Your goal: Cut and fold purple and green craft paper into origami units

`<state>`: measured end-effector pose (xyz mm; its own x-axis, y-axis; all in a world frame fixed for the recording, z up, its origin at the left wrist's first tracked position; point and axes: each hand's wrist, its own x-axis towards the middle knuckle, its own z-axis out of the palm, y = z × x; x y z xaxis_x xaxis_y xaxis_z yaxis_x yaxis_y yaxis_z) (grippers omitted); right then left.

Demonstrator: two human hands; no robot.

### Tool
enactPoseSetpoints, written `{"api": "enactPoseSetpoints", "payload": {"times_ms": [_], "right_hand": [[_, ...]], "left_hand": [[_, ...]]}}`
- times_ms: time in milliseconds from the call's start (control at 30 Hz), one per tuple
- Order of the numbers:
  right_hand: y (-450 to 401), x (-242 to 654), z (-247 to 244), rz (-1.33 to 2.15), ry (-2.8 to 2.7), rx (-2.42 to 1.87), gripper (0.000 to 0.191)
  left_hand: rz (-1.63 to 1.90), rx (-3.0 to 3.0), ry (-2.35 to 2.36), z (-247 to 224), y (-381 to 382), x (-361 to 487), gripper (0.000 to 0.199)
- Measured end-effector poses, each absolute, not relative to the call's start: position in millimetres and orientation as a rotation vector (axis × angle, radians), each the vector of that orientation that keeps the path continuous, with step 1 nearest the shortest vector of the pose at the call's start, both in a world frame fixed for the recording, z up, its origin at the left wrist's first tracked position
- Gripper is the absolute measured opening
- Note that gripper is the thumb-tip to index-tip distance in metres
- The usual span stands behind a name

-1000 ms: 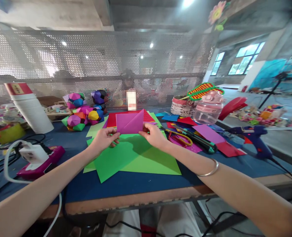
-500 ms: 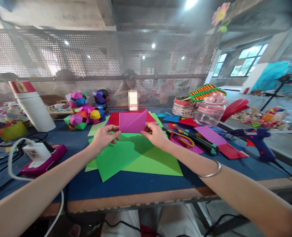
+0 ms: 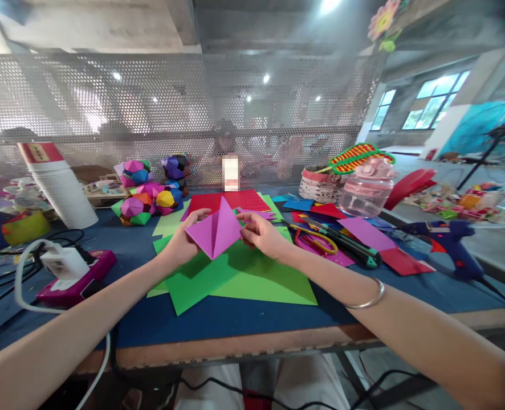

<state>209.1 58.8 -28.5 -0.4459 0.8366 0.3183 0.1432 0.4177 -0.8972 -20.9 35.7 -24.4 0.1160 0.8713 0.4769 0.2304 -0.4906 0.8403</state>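
Observation:
A folded purple paper (image 3: 218, 230) is held up over the green sheets (image 3: 201, 273), a raised fold standing up along its middle. My left hand (image 3: 188, 236) grips its left side, the fingers partly hidden behind it. At its right edge, my right hand (image 3: 259, 232) pinches the paper between thumb and fingers. Behind the paper lies a red sheet (image 3: 248, 199) with purple paper pieces (image 3: 263, 214) beside it.
Scissors (image 3: 316, 242) and a cutter knife (image 3: 350, 245) lie right of the green sheets. Farther right are a pink bottle (image 3: 366, 193) and a blue glue gun (image 3: 453, 242). Stacked cups (image 3: 62, 191), paper balls (image 3: 137, 208) and a magenta power strip (image 3: 79, 279) stand left.
The purple paper has turned from a flat rectangle to a tilted shape with its flap raised. My left hand has moved slightly down its left side; my right hand has shifted its grip.

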Motion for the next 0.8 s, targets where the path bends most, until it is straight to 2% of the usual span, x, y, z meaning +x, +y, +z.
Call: {"api": "enactPoseSetpoints", "payload": {"times_ms": [67,200,367,467,600,800], "right_hand": [[52.5,207.9,-26.8,1.184,-1.875,-0.821,0.034],[44.9,207.0,-22.8,1.311,-1.909,-0.829,0.034],[47.0,207.5,-22.9,1.248,-1.902,-0.845,0.031],[49.6,206.9,-25.0,1.213,-1.928,-0.840,0.028],[51.6,206.8,-24.6,1.143,-1.870,-0.830,0.021],[49.7,210.1,-17.9,1.185,-1.720,-0.757,0.042]], "left_hand": [[1.440,1.877,1.064,-23.3,35.8,-21.3,0.071],[1.361,2.143,0.981,-17.5,29.2,-23.1,0.062],[1.245,2.377,1.006,-10.5,15.6,-20.2,0.025],[1.275,2.264,1.071,-9.0,14.4,-17.7,0.014],[1.333,2.035,1.120,-11.6,19.6,-17.1,0.023],[1.118,1.863,1.088,-16.4,21.0,-17.3,0.033]]}}
